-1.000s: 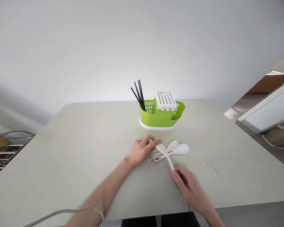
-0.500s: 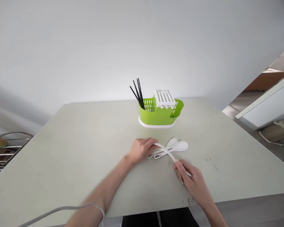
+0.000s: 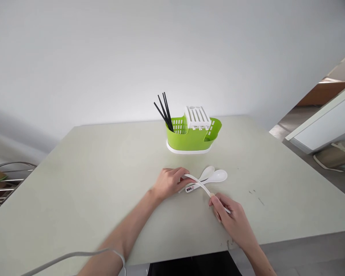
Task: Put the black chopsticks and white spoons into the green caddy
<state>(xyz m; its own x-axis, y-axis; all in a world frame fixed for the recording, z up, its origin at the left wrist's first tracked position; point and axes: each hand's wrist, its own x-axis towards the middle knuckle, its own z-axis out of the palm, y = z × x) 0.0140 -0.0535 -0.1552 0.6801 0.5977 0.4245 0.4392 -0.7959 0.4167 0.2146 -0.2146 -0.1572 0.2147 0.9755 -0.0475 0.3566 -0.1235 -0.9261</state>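
Observation:
My left hand (image 3: 171,183) is closed on the far left end of a long, thin, curved white utensil (image 3: 199,183). Its other end runs through my right hand (image 3: 226,211), where thumb and fingers pinch it and a short tip sticks out beyond. The utensil's exact kind cannot be made out, since both hands cover parts of it. Under and behind it, two white spoons lie crossed on the table: one spoon (image 3: 218,176) has its bowl to the right and dark printing on its handle end; the smaller-looking spoon (image 3: 208,171) lies partly beneath.
Behind the spoons stands a green cutlery basket (image 3: 189,142) with a white slotted top (image 3: 198,117) and white base. Several black chopsticks (image 3: 166,113) lean in its left compartment. A grey cable (image 3: 74,253) crosses my left forearm. A metal rack (image 3: 5,186) is beside the pale table (image 3: 103,161).
My hands keep hold of the white utensil in almost the same pose. The view has shifted slightly, so the basket and spoons appear a little further left and higher.

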